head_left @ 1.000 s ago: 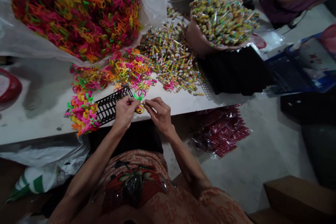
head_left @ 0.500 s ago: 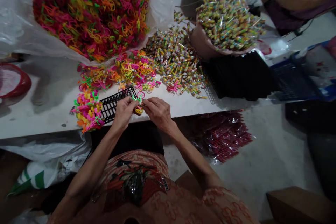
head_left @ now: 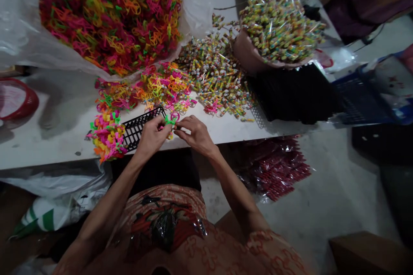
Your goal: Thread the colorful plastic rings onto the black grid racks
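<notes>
From where I stand, the white table's front edge (head_left: 245,134) comes first, slanting a little away toward the right, and both hands work just over it. The left hand (head_left: 153,135) pinches a green plastic piece (head_left: 170,120) between thumb and bent fingers. The right hand (head_left: 195,133) has thumb and forefinger nearly together at that piece's right side; whether they grip anything, I can't tell. The piece sticks out rightward from the left fingertips, though it's too small to make out its long axis. A pink ring (head_left: 174,117) shows just beyond it. Left of the hands lies a black rack (head_left: 138,129), its long axis sloping away to the right, its left end crowded with bright pieces (head_left: 109,137). White tabletop stretches right of the hands, between the edge and a heap of little tubes (head_left: 216,73). Farther back stand a heaped pink basin (head_left: 247,53) and an open sack of bright plastic (head_left: 112,21).
</notes>
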`<act>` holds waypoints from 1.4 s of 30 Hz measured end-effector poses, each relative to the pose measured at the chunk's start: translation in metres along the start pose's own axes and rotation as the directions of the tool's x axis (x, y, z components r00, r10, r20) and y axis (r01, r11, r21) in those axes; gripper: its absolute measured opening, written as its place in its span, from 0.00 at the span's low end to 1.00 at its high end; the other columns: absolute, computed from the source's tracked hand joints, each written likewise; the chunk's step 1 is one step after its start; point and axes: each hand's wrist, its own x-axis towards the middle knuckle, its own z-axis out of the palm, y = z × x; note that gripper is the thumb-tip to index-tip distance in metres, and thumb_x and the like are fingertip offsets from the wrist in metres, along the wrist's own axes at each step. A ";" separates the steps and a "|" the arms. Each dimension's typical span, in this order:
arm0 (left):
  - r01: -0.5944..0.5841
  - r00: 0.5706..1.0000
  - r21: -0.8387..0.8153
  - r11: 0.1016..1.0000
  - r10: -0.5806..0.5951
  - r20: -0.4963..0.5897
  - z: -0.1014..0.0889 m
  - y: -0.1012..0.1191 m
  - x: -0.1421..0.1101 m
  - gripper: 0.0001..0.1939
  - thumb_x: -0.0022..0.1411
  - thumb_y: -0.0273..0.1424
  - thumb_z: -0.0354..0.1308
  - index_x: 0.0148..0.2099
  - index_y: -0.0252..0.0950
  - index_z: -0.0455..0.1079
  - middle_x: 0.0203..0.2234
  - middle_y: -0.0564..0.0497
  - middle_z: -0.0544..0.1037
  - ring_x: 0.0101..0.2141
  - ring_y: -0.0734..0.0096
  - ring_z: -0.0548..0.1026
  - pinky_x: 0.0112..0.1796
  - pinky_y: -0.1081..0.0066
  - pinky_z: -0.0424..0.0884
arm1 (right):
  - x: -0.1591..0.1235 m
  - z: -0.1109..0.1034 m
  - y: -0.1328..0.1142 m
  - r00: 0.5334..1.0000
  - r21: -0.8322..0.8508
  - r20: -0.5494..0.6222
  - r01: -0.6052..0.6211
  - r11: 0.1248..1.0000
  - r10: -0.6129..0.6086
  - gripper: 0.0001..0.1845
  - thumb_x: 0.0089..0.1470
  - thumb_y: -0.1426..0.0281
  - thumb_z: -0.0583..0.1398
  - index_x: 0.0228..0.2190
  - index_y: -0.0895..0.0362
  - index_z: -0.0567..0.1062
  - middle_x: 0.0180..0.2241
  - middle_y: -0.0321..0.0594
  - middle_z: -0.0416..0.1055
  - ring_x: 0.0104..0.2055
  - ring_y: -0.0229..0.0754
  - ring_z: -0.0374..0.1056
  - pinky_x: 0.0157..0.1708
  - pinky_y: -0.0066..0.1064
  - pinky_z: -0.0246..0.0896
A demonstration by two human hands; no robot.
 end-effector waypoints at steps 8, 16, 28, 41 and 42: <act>-0.299 0.938 0.528 0.795 0.348 0.006 -0.085 0.033 -0.016 0.21 0.63 0.39 0.55 0.56 0.38 0.68 0.47 0.48 0.77 0.46 0.66 0.75 0.46 0.64 0.71 | 0.011 0.062 0.008 0.970 0.632 0.159 -0.244 0.735 0.185 0.09 0.48 0.64 0.67 0.30 0.57 0.80 0.32 0.38 0.74 0.35 0.40 0.68 0.37 0.32 0.62; -0.235 0.912 0.691 0.683 0.401 -0.086 -0.157 0.011 0.009 0.19 0.66 0.44 0.52 0.49 0.37 0.74 0.41 0.48 0.81 0.42 0.64 0.77 0.47 0.59 0.71 | 0.030 0.097 -0.018 0.952 0.335 0.247 -0.258 0.906 0.180 0.05 0.56 0.72 0.60 0.33 0.55 0.78 0.31 0.35 0.69 0.35 0.38 0.65 0.39 0.29 0.57; -0.240 0.959 0.856 0.457 0.249 0.135 -0.116 -0.048 -0.041 0.25 0.70 0.39 0.43 0.65 0.42 0.61 0.65 0.43 0.62 0.67 0.53 0.54 0.61 0.42 0.48 | 0.029 0.103 -0.032 0.953 0.137 0.273 -0.171 0.976 0.129 0.06 0.55 0.74 0.57 0.34 0.56 0.74 0.33 0.38 0.67 0.37 0.41 0.64 0.39 0.30 0.58; -0.211 0.973 0.815 0.540 0.193 0.124 -0.117 -0.043 -0.038 0.24 0.69 0.33 0.40 0.65 0.43 0.60 0.66 0.48 0.61 0.67 0.55 0.54 0.63 0.44 0.45 | 0.029 0.118 -0.022 0.939 0.461 0.168 -0.345 0.818 0.302 0.03 0.46 0.72 0.64 0.27 0.57 0.76 0.28 0.33 0.67 0.32 0.37 0.63 0.34 0.28 0.59; -0.208 0.974 0.810 0.549 0.193 0.119 -0.117 -0.043 -0.038 0.24 0.69 0.33 0.40 0.65 0.43 0.60 0.66 0.48 0.62 0.67 0.55 0.54 0.63 0.44 0.45 | 0.030 0.118 -0.022 0.936 0.484 0.160 -0.351 0.801 0.314 0.04 0.45 0.71 0.65 0.27 0.58 0.76 0.28 0.33 0.68 0.32 0.36 0.63 0.34 0.28 0.59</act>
